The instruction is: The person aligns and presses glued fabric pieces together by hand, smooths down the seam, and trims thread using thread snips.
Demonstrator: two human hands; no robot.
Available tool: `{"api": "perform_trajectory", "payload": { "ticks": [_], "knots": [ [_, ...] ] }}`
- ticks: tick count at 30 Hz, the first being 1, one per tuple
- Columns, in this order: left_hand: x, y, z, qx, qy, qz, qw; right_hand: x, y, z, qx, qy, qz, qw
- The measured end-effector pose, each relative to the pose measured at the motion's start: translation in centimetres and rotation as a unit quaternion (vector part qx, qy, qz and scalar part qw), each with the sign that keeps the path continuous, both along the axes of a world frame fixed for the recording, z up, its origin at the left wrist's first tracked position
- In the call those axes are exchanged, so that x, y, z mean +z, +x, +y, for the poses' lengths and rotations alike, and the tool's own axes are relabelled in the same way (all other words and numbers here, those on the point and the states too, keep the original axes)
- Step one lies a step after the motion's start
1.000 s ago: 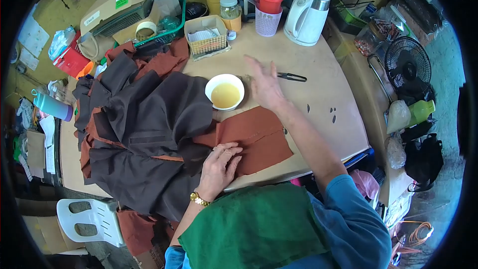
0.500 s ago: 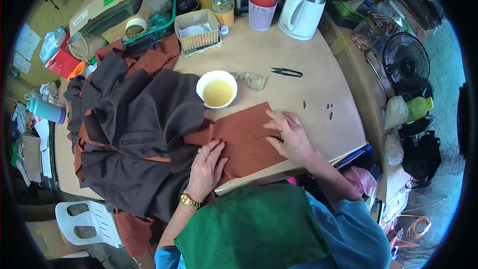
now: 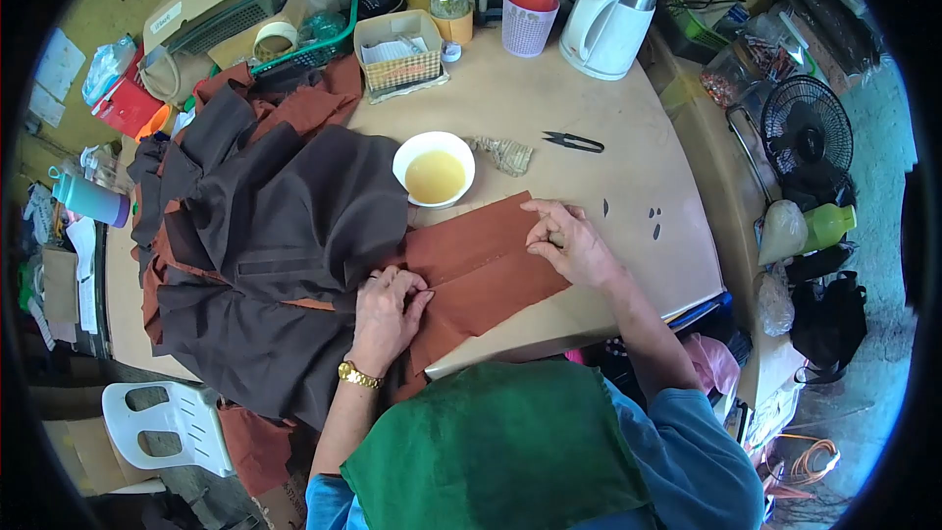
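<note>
Here's the rust-brown cloth, spread out on the surface right at its near edge, a line of small marks running across it. Take it as the middle of our clock. Over at nine, the left hand presses down, fingers bent and bunched on the cloth where it meets the big heap of dark fabric; whether it pinches a fold, I can't tell. A gold watch sits on that wrist. And at two, the right hand, half curled, thumb and fingertips apart, index by the far right corner; any contact there is hard to call.

Up at eleven, a white bowl of yellowish liquid, just clear of the cloth. At twelve, a crumpled rag beside the bowl. Black snips lie at one o'clock, small dark scraps at two, and far out at one, the white kettle.
</note>
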State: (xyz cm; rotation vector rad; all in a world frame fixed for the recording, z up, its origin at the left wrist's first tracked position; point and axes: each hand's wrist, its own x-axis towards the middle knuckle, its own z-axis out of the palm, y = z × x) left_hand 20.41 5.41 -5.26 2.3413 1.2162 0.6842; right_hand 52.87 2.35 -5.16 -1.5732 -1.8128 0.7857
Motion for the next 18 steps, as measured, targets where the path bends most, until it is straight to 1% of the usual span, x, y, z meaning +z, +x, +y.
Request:
{"api": "perform_trajectory", "payload": {
  "ticks": [1, 2, 3, 4, 5, 6, 7, 8, 9, 11, 12, 14, 16, 18],
  "knots": [
    [-0.1, -0.4, 0.2, 0.009, -0.046, -0.022, 0.999, -0.1, 0.2, -0.1, 0.000, 0.000, -0.001, 1.000],
    [-0.3, -1.0, 0.3, 0.007, -0.137, -0.036, 0.990, -0.2, 0.4, -0.2, 0.004, -0.003, 0.002, 1.000],
    [0.3, -0.7, 0.2, 0.006, -0.138, -0.037, 0.990, -0.2, 0.6, -0.3, 0.008, -0.007, 0.005, 1.000],
    [1.5, -0.2, 0.0, 0.025, -0.052, 0.017, 0.998, 0.0, 0.5, -0.4, 0.008, -0.007, 0.004, 1.000],
    [2.7, 0.4, -0.4, 0.045, 0.033, 0.073, 0.996, 0.4, 0.3, -0.3, 0.015, 0.015, -0.030, 0.999],
    [3.4, 1.1, -0.8, 0.010, 0.036, 0.068, 0.997, 0.8, 0.2, -0.2, 0.021, 0.038, -0.064, 0.997],
    [3.1, 2.3, -1.6, -0.056, 0.066, 0.023, 0.996, 1.0, 0.2, 0.1, 0.021, 0.038, -0.065, 0.997],
    [3.0, 3.4, -2.3, -0.161, 0.065, 0.011, 0.985, 1.1, 0.3, 0.4, 0.023, 0.011, -0.021, 0.999],
    [3.0, 4.8, -3.0, -0.236, 0.002, -0.002, 0.972, 1.3, 0.4, 0.7, 0.026, -0.015, 0.024, 0.999],
    [0.8, 6.6, -3.7, -0.305, 0.006, 0.000, 0.952, 1.8, 0.3, 1.2, 0.013, -0.033, 0.036, 0.999],
    [0.3, 6.6, -3.7, -0.304, 0.006, -0.001, 0.953, 1.9, 0.2, 1.3, -0.003, -0.052, 0.050, 0.997],
    [-0.5, 6.5, -3.7, -0.329, -0.029, 0.066, 0.942, 1.3, 0.3, 1.5, -0.002, -0.037, 0.036, 0.999],
    [-0.4, 6.5, -3.8, -0.328, -0.020, 0.053, 0.943, 0.9, 0.2, 1.4, 0.003, -0.025, 0.024, 0.999],
    [-0.1, 6.2, -3.6, -0.322, -0.011, 0.043, 0.946, 0.7, -0.1, 1.1, -0.002, -0.006, -0.015, 1.000]
  ]
}}
